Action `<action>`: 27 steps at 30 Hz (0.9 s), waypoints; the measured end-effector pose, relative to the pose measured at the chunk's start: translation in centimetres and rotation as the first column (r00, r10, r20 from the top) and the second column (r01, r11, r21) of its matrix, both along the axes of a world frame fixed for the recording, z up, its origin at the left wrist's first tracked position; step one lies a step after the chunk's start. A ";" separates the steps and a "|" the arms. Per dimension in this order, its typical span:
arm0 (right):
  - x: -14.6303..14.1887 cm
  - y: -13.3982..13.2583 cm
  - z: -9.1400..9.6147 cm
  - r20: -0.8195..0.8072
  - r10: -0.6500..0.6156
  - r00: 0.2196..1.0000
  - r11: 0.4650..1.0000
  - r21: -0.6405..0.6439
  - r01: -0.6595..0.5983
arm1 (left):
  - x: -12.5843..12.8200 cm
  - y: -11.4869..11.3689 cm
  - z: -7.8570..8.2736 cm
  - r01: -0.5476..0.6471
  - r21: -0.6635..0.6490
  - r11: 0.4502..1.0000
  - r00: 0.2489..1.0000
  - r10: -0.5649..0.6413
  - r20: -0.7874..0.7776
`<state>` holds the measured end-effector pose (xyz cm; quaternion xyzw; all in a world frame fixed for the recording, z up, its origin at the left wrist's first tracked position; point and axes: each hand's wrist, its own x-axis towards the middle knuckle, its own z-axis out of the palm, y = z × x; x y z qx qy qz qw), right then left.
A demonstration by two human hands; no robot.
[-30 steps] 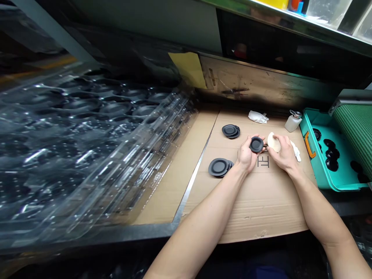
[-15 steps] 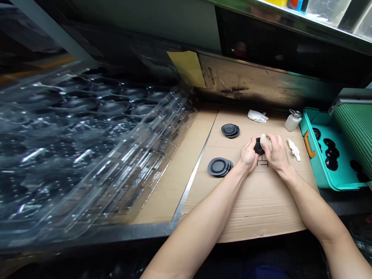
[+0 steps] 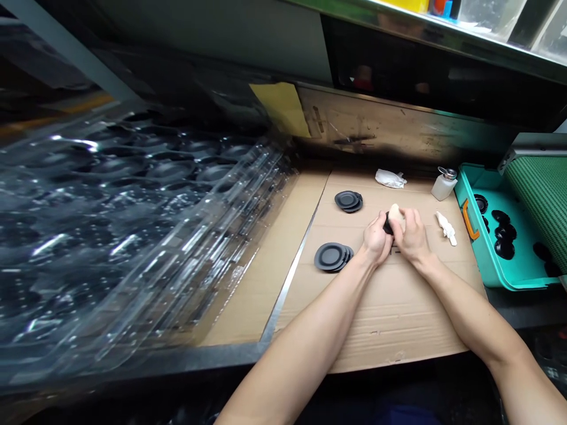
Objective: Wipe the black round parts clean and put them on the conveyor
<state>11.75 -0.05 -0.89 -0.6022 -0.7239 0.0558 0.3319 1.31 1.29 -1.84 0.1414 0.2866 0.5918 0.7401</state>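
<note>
My left hand (image 3: 376, 239) is closed on a round black disc (image 3: 387, 224), held just above the cardboard. Pressed against that disc is a cream-coloured cloth or pad (image 3: 396, 216), gripped in the fingers of my right hand (image 3: 411, 236). The cloth and both hands hide most of the disc. To the left lie two small overlapping piles of black discs, a nearer pile (image 3: 332, 257) and a farther pile (image 3: 348, 200). A crumpled white cloth (image 3: 445, 228) rests right of my right hand.
Stacked clear plastic trays (image 3: 146, 236) with round black parts fill the left side. A teal bin (image 3: 482, 260) holding several black parts stands at right, beside a green mesh belt (image 3: 540, 195). Behind my hands are a white bottle (image 3: 443, 185) and another white cloth (image 3: 390, 179).
My right hand and the cream cloth have shifted left across the black disc, covering more of it. The left hand keeps its grip, and the view has turned slightly.
</note>
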 end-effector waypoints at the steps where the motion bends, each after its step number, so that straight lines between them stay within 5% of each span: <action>1: -0.1 -0.1 0.3 0.032 -0.064 0.997 0.997 -0.032 0.065 | 0.0 0.0 0.0 0.011 -0.006 1.000 1.000 -0.011 0.006; 6: -0.9 -1.0 1.7 0.272 -0.139 0.952 0.957 -0.210 0.200 | 0.0 0.2 -0.5 -0.004 0.036 0.999 1.000 0.004 -0.006; 10: -1.5 -1.1 2.2 0.332 -0.193 0.923 0.941 -0.204 0.270 | 0.0 0.1 -0.6 0.028 0.036 0.999 1.000 -0.028 0.012; 16: -0.8 -1.5 2.0 0.358 -0.063 0.932 0.967 -0.209 0.145 | -0.1 0.0 -0.3 0.020 0.027 0.999 1.000 -0.020 0.001; 22: 2.2 2.0 3.6 0.010 -0.206 0.978 0.969 -0.135 0.206 | -0.6 0.4 0.6 0.088 -0.030 0.996 0.995 -0.086 0.052; 27: 3.0 1.6 3.1 -0.293 -0.036 0.956 0.991 -0.134 -0.004 | -1.3 0.8 0.9 0.094 -0.073 0.993 0.993 -0.089 0.074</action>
